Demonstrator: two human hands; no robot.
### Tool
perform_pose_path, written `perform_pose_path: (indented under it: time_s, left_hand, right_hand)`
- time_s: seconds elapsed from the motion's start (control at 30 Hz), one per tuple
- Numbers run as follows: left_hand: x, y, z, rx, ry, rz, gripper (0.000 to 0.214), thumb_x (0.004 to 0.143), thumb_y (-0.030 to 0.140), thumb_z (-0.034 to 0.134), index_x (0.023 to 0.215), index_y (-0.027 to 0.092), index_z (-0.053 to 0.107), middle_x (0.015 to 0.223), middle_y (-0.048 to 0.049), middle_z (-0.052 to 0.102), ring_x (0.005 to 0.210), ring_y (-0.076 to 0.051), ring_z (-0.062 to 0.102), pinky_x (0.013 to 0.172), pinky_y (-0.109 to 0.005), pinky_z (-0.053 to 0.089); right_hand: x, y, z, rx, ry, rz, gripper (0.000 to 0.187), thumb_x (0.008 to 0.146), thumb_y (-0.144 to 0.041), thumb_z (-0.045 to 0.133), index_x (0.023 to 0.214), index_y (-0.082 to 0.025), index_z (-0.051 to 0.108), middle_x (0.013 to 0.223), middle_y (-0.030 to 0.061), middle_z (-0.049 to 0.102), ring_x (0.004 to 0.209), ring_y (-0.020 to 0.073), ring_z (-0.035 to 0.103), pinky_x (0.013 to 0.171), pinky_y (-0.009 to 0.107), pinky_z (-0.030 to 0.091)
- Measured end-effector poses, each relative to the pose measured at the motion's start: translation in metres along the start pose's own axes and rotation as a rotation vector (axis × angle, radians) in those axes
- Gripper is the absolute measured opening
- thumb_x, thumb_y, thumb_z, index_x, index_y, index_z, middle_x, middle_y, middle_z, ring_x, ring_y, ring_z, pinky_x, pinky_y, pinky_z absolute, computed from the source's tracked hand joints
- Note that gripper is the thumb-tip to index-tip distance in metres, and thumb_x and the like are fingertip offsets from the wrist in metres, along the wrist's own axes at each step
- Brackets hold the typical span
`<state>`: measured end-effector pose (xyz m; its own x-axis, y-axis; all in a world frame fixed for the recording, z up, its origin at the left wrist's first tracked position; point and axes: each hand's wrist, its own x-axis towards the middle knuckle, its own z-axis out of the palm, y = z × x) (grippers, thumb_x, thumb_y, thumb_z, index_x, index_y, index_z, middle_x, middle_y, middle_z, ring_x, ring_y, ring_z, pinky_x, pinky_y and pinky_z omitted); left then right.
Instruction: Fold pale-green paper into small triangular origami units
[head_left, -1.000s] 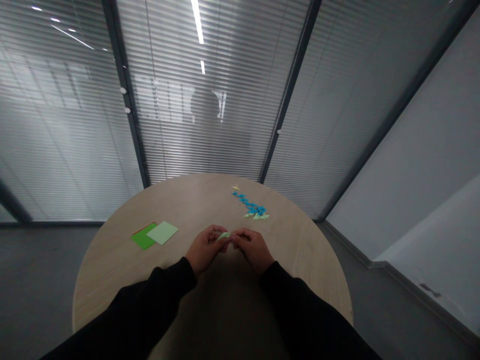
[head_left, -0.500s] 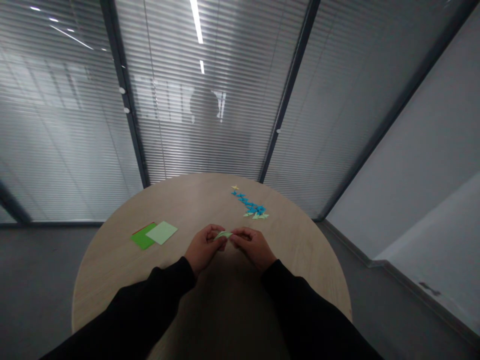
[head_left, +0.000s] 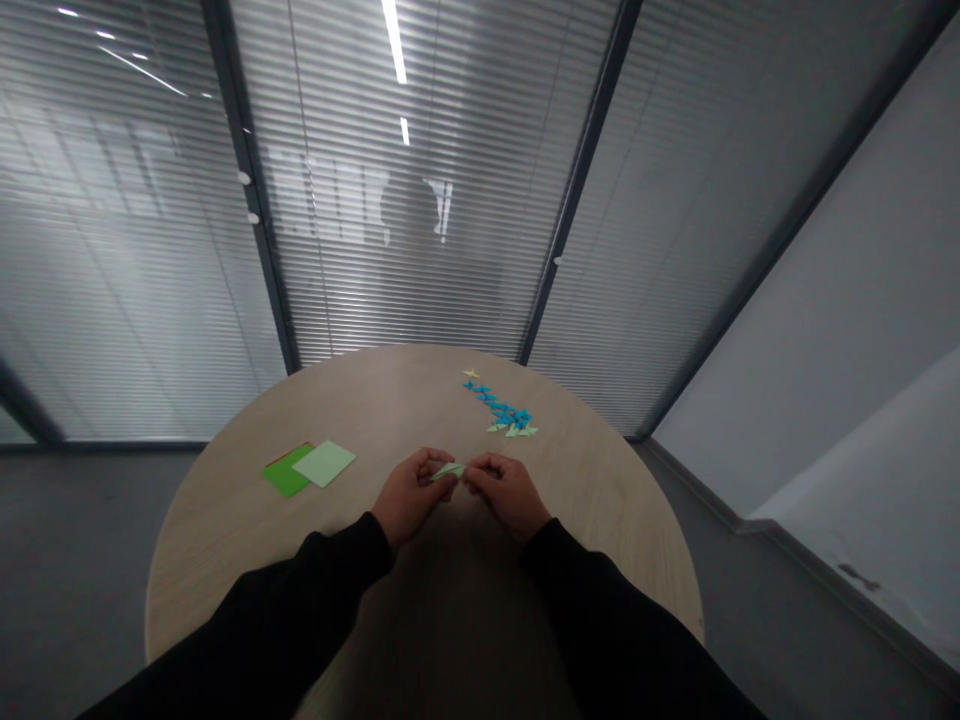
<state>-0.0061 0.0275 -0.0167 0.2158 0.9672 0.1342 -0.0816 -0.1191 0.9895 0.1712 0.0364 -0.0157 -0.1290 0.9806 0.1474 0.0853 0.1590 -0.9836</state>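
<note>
Pretty sure I'm looking into an office, maybe a meeting room: round wood-look worktop under my left grip, tall slatted blinds in dark frames beyond it, strip lights glinting higher up, plain pale wall off to its right, grey floor out left.

The room is dim and grey. A white streak of glare and smaller bright spots show at the top, across the blinds. The wall on the right is paler below a slanting edge. The table falls into shadow between the black sleeves, which show almost no detail. The dark posts lean outward with wide-angle stretch, and the small folded paper looks soft, its creases hard to make out.
</note>
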Motion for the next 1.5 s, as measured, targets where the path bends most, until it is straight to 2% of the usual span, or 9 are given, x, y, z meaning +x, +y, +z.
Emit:
perform_pose_path:
  time_s: [0.23, 0.47, 0.67, 0.73, 0.87, 0.97, 1.07, 1.3, 1.5]
  left_hand:
    - [0.001, -0.004, -0.002, -0.060, 0.006, -0.005, 0.036, 0.074, 0.036, 0.077, 0.100, 0.016, 0.060, 0.073, -0.0020, 0.070, 0.064, -0.014, 0.064, 0.063, -0.026, 0.046]
    - [0.000, 0.000, -0.002, -0.035, -0.021, -0.026, 0.041, 0.075, 0.036, 0.077, 0.104, 0.014, 0.059, 0.074, -0.0023, 0.070, 0.063, -0.013, 0.063, 0.062, -0.025, 0.047]
    - [-0.002, 0.002, -0.001, -0.123, -0.062, -0.047, 0.044, 0.071, 0.036, 0.080, 0.104, 0.015, 0.058, 0.083, -0.0057, 0.074, 0.072, -0.015, 0.067, 0.070, -0.028, 0.051]
    - [-0.002, 0.002, -0.001, -0.110, -0.074, -0.044, 0.046, 0.071, 0.036, 0.081, 0.106, 0.016, 0.058, 0.083, -0.0056, 0.074, 0.072, -0.015, 0.068, 0.069, -0.027, 0.051]
    - [-0.002, 0.003, 0.000, -0.109, -0.060, -0.074, 0.046, 0.077, 0.046, 0.074, 0.108, 0.016, 0.060, 0.081, -0.0045, 0.072, 0.072, -0.015, 0.068, 0.068, -0.028, 0.052]
    - [0.000, 0.003, 0.001, -0.124, -0.009, -0.087, 0.041, 0.080, 0.053, 0.068, 0.096, 0.016, 0.065, 0.081, -0.0034, 0.069, 0.072, -0.015, 0.066, 0.071, -0.030, 0.054]
    - [0.001, 0.002, 0.001, -0.075, -0.019, -0.058, 0.037, 0.077, 0.051, 0.071, 0.087, 0.016, 0.067, 0.080, -0.0029, 0.068, 0.070, -0.014, 0.063, 0.070, -0.028, 0.053]
    - [0.001, 0.000, 0.001, 0.053, 0.066, -0.016, 0.032, 0.078, 0.044, 0.069, 0.089, 0.015, 0.071, 0.075, -0.0044, 0.069, 0.066, -0.014, 0.060, 0.063, -0.026, 0.046]
    - [0.000, 0.005, 0.003, 0.166, 0.078, 0.026, 0.034, 0.080, 0.046, 0.065, 0.092, 0.015, 0.074, 0.083, -0.0076, 0.074, 0.075, -0.020, 0.065, 0.073, -0.032, 0.049]
  right_hand:
    - [0.000, 0.002, 0.000, 0.068, -0.071, 0.045, 0.028, 0.070, -0.040, 0.078, 0.080, -0.017, 0.068, 0.064, -0.0019, 0.063, 0.055, 0.0115, 0.052, 0.054, 0.025, 0.036]
    - [0.001, 0.005, -0.001, -0.010, -0.046, -0.009, 0.024, 0.075, -0.038, 0.074, 0.073, -0.016, 0.064, 0.060, -0.0023, 0.061, 0.054, 0.0108, 0.050, 0.054, 0.024, 0.035]
    - [-0.001, -0.001, 0.006, 0.096, -0.075, 0.035, 0.027, 0.074, -0.037, 0.074, 0.089, -0.018, 0.065, 0.066, -0.0027, 0.063, 0.059, 0.0123, 0.055, 0.058, 0.024, 0.040]
    - [-0.002, -0.002, 0.007, 0.079, -0.092, 0.031, 0.026, 0.075, -0.038, 0.073, 0.086, -0.016, 0.067, 0.065, -0.0018, 0.063, 0.059, 0.0125, 0.054, 0.058, 0.025, 0.040]
    - [-0.003, -0.005, 0.006, 0.000, -0.041, 0.024, 0.023, 0.075, -0.038, 0.070, 0.079, -0.016, 0.065, 0.059, -0.0032, 0.059, 0.054, 0.0115, 0.050, 0.054, 0.024, 0.036]
    - [-0.005, -0.008, 0.005, -0.097, -0.029, -0.022, 0.019, 0.075, -0.035, 0.068, 0.079, -0.016, 0.066, 0.059, -0.0040, 0.057, 0.053, 0.0108, 0.047, 0.052, 0.024, 0.033]
    - [-0.006, -0.010, 0.005, -0.130, -0.025, -0.064, 0.018, 0.075, -0.033, 0.068, 0.078, -0.016, 0.065, 0.061, -0.0036, 0.056, 0.056, 0.0111, 0.048, 0.053, 0.023, 0.034]
    - [-0.008, -0.009, 0.014, -0.027, -0.015, -0.030, 0.023, 0.076, -0.038, 0.069, 0.076, -0.017, 0.059, 0.059, -0.0031, 0.059, 0.053, 0.0115, 0.051, 0.052, 0.023, 0.035]
    - [-0.006, -0.004, 0.022, 0.058, 0.071, -0.046, 0.022, 0.074, -0.035, 0.072, 0.077, -0.018, 0.058, 0.062, -0.0025, 0.060, 0.054, 0.0125, 0.056, 0.053, 0.024, 0.042]
